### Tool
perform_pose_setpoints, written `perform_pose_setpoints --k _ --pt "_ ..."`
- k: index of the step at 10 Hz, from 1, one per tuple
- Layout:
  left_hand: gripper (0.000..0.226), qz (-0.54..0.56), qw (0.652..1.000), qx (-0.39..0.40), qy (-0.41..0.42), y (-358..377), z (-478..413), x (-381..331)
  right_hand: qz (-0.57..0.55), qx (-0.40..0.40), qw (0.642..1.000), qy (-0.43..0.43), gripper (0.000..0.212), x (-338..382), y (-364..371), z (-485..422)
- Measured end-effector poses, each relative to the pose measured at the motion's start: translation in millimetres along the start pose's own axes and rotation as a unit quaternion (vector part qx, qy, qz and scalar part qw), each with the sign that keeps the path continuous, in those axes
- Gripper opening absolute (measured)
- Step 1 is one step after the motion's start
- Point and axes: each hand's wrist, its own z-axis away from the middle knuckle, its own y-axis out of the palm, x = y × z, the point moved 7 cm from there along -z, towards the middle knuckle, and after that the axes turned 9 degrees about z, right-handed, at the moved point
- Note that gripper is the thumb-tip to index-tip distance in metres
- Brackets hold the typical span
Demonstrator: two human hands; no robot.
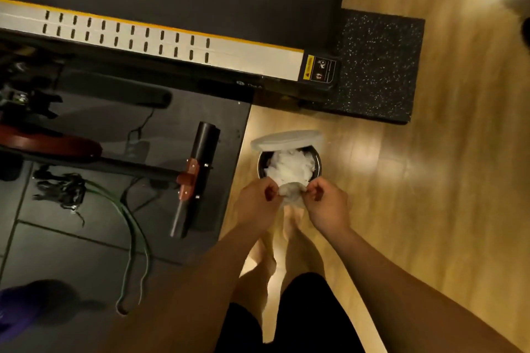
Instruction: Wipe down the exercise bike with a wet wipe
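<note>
- pinching one crumpled wet wipe (291, 191) between left hand (257, 199) and right hand (327, 201).
- held at near rim of open bin (317, 161) full of white wipes.
- well right of exercise bike (202, 157).

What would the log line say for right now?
left hand: pinches wipe | right hand: pinches wipe | wipe: above open container | bike: untouched
</note>
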Motion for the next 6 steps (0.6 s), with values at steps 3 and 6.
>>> perform_pose_setpoints --k 3,6 --pt "0.044 0.178 0.977 0.078 -0.086 89 -83 116 -0.067 0.001 0.996 0.062 0.027 -94 108 -81" --pt "0.086 0.0 0.991 0.127 -0.044 41 -54 108 -0.032 -0.003 0.999 0.044 0.063 -84 90 -43"
